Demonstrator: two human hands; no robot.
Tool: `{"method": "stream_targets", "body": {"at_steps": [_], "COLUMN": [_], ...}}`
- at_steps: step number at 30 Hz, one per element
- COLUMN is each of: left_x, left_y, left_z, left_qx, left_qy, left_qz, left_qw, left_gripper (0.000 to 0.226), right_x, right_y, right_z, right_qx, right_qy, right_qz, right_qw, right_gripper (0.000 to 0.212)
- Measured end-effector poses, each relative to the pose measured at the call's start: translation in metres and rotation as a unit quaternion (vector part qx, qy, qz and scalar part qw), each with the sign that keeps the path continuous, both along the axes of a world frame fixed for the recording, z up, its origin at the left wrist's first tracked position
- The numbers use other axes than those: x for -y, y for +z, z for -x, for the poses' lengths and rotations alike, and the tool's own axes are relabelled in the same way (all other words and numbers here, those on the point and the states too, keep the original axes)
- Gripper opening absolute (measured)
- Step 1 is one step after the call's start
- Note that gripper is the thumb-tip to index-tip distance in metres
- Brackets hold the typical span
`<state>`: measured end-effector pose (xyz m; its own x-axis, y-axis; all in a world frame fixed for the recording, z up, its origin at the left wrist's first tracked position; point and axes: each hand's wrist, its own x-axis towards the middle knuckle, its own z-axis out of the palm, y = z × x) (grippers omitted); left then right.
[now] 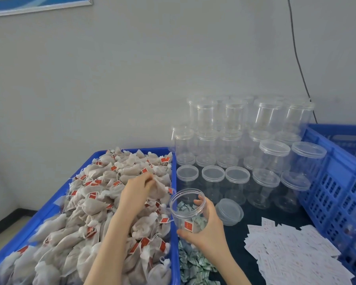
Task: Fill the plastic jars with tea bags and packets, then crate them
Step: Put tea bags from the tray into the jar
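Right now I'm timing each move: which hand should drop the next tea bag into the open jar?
Left. The left hand already pinches a tea bag over the tray, right beside the jar. The right hand grips the jar, steadying it, so it isn't free.

A small packing workroom: a blue tray (174, 182) heaped with tea bags (103, 182), stacked lidded jars (234, 128), a blue crate (335, 182).

head cam | looks forward-down | close over table (255, 223) | wall behind
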<state>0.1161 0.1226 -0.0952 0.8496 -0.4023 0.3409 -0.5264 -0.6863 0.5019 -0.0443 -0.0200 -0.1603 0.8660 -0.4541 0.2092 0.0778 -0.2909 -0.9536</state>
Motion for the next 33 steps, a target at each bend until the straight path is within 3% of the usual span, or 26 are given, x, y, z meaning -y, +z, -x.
{"method": "stream_targets", "body": {"at_steps": [6, 11, 15, 18, 20, 22, 25, 27, 29, 31, 33], "left_x": [0.008, 0.012, 0.021, 0.03, 0.032, 0.03, 0.025, 0.021, 0.021, 0.022, 0.022], "left_y": [0.017, 0.028, 0.025, 0.017, 0.013, 0.013, 0.007, -0.002, -0.018, -0.028, -0.032], "left_z": [0.02, 0.035, 0.043, 0.048, 0.05, 0.047, 0.03, 0.018, 0.01, 0.011, 0.009], "left_qx": [0.084, 0.033, -0.048, -0.062, -0.062, -0.053, -0.009, -0.003, -0.055, -0.131, -0.143], "left_qy": [-0.004, -0.118, -0.231, -0.283, -0.311, -0.299, -0.187, -0.09, -0.083, -0.128, -0.131], "left_qz": [0.224, 0.3, 0.187, 0.088, 0.072, 0.1, 0.106, -0.032, -0.19, -0.251, -0.269], "left_qw": [0.971, 0.946, 0.954, 0.953, 0.946, 0.947, 0.976, 0.995, 0.977, 0.951, 0.944], "left_gripper": [0.015, 0.033, 0.042, 0.037, 0.036, 0.037, 0.032, 0.018, 0.015, 0.012, 0.018], "right_x": [-0.001, -0.002, -0.003, -0.003, -0.002, -0.001, 0.001, 0.001, 0.002, 0.003, 0.004], "right_y": [0.002, 0.001, 0.002, 0.001, -0.002, -0.004, -0.007, -0.008, -0.008, -0.009, -0.01], "right_z": [0.0, -0.001, -0.002, -0.002, -0.002, -0.002, 0.0, 0.002, 0.004, 0.004, 0.005], "right_qx": [-0.008, 0.003, 0.021, 0.023, 0.021, 0.023, 0.03, 0.043, 0.05, 0.052, 0.053], "right_qy": [0.001, 0.0, -0.005, -0.004, -0.004, -0.007, -0.015, -0.017, -0.018, -0.013, -0.007], "right_qz": [-0.011, -0.005, 0.018, 0.023, 0.022, 0.015, 0.0, -0.004, -0.004, -0.014, -0.025], "right_qw": [1.0, 1.0, 1.0, 0.999, 1.0, 1.0, 0.999, 0.999, 0.999, 0.998, 0.998], "right_gripper": [0.092, 0.089, 0.088, 0.089, 0.092, 0.092, 0.092, 0.092, 0.09, 0.088, 0.089]}}
